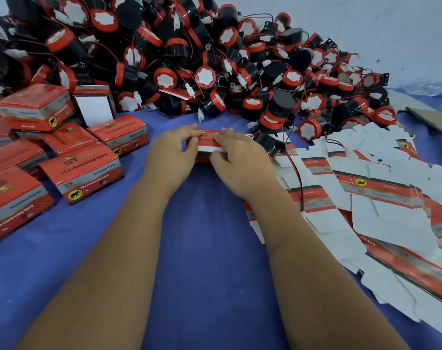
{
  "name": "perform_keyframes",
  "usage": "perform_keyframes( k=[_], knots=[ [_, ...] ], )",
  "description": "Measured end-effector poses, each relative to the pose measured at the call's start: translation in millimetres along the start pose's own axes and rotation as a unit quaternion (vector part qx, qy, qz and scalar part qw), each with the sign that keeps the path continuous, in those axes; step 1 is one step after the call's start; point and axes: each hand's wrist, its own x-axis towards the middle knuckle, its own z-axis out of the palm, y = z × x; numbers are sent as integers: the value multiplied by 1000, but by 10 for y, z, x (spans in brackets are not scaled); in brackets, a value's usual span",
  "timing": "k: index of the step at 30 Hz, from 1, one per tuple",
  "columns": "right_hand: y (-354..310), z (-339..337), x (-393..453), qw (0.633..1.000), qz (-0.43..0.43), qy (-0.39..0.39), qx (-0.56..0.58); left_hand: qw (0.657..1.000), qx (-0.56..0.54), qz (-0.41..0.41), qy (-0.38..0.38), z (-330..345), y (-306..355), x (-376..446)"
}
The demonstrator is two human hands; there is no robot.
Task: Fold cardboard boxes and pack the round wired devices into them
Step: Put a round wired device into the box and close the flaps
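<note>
In the head view both hands meet at the middle of the blue cloth, around one small red cardboard box that lies between them. The left hand holds the box's left end, with its fingers curled over the far top edge. The right hand holds the right end — fingers bent over the top, thumb at the near white flap. Just right of this hand lies one black round device with its red wire. A big heap of round wired devices fills the far side. Finished boxes stand at the left, and flat unfolded boxes lie spread at the right.
</note>
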Motion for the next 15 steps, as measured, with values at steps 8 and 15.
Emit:
perform_keyframes(
  k=[8,15],
  knots=[
    [40,20,73,999,2,23,-34,999,-27,-15,-26,7,-47,-4],
    [46,45,92,998,18,55,-27,997,-65,-28,-37,-10,-23,10]
  ],
)
